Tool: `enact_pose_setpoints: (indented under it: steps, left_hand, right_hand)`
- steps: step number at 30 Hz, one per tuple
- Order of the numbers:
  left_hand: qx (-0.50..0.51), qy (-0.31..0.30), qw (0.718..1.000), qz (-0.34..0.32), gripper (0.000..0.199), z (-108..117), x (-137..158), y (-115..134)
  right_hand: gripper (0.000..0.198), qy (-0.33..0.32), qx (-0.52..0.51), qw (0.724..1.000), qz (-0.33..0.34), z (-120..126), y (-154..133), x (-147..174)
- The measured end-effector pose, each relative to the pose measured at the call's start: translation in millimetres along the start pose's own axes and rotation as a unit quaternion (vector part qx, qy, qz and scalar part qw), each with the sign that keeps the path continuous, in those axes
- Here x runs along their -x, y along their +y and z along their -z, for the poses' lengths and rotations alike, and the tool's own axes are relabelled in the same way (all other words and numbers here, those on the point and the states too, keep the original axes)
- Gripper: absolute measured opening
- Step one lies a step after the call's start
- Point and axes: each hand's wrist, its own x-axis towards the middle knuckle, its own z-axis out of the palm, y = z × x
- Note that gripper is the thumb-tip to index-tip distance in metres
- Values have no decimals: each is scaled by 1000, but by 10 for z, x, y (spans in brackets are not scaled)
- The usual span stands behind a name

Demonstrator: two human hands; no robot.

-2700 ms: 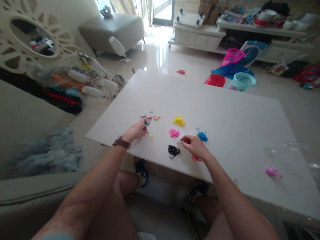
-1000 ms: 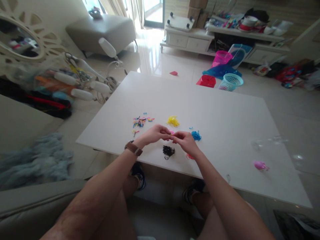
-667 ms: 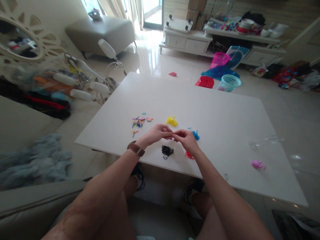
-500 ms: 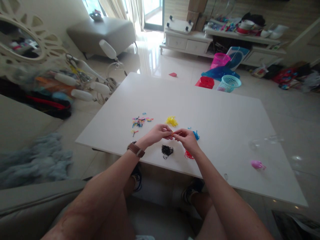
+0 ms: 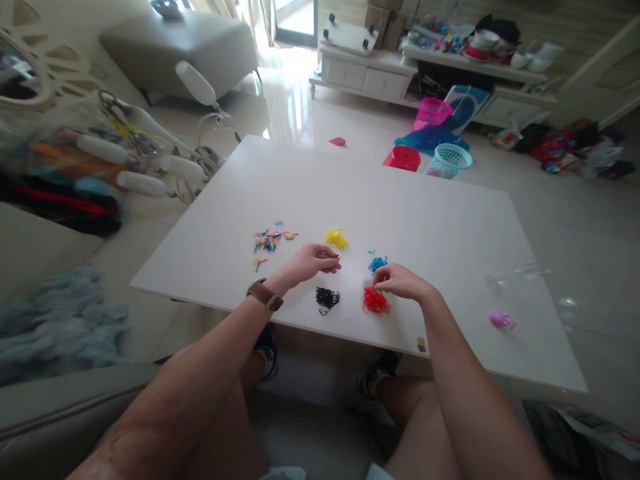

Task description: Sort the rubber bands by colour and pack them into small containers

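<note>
Hands apart, the left hand (image 5: 315, 260) pinches a tiny dark-and-yellow piece (image 5: 339, 258) (detail too small to read); the right hand (image 5: 399, 280), its grip unclear, reaches the loose red band pile (image 5: 376, 302) on the white rectangular desk (image 5: 425, 223); plucking singly should prevent tangles.
</note>
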Motion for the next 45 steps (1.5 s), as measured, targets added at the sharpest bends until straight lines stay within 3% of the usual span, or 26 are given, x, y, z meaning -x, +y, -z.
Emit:
enact_pose_setpoints:
  steps: [4,9,13,16,19,29,34,40,45]
  left_hand:
    - [-11,-5,1000,-3,24,-23,26,24]
    - [-19,-7,1000,-4,26,-32,37,11]
    - [-15,-13,1000,-2,29,-50,16,-29]
    - [-12,-24,1000,-1,32,-71,-17,-75]
    - [-13,-31,999,-3,32,-93,-47,-118]
    - [-25,-65,998,8,22,-139,-55,-144]
    - [-147,-29,988,-21,20,-96,-17,-90]
    - [-382,-20,922,-50,13,-30,-9,-191]
    - [-443,-63,892,-57,12,-80,-15,-282]
  right_hand:
    - [8,-39,31,998,-28,19,145,10]
    - [7,-21,44,999,11,-34,226,-21]
    - [6,73,60,995,14,-72,64,-11]
    - [12,148,24,986,77,-119,-153,3]
    - [22,180,-49,974,130,-200,-347,-6]
    - [24,113,-188,962,164,-399,-430,-127]
    - [21,149,-192,958,150,-373,-391,-130]
    - [17,219,-174,955,104,-341,-317,-159]
    - [15,219,-160,957,104,-356,-303,-178]
